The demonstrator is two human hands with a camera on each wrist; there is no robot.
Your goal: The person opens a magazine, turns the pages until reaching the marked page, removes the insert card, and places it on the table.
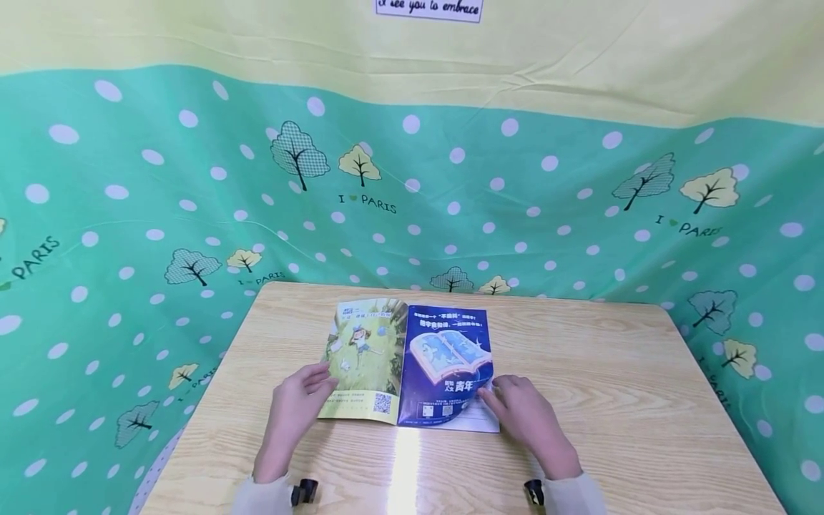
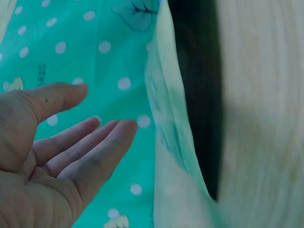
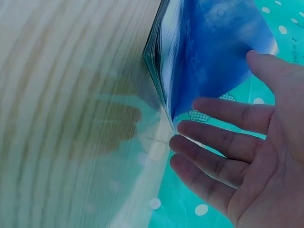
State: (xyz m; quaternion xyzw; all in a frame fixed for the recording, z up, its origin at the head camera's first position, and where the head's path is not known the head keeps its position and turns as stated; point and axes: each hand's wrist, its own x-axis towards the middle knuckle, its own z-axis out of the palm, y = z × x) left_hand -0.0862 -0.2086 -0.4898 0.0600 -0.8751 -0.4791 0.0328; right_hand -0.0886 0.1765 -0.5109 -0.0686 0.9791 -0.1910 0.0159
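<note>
A magazine lies spread on the table, with a green illustrated left page and a blue right page showing an open book. The blue page's lower right corner curls up off the white page under it. My right hand is at that corner; in the right wrist view its thumb touches the blue page while the other fingers stretch out along its lower edge, spread apart. Beside the green page's left edge is my left hand. Its fingers are extended, with nothing between them and the thumb.
The magazine lies on a light wooden table. Behind and around it hangs a green and yellow curtain with white dots and printed trees. Dark wrist cameras are at both sleeves. A bright reflection lies on the tabletop before the magazine.
</note>
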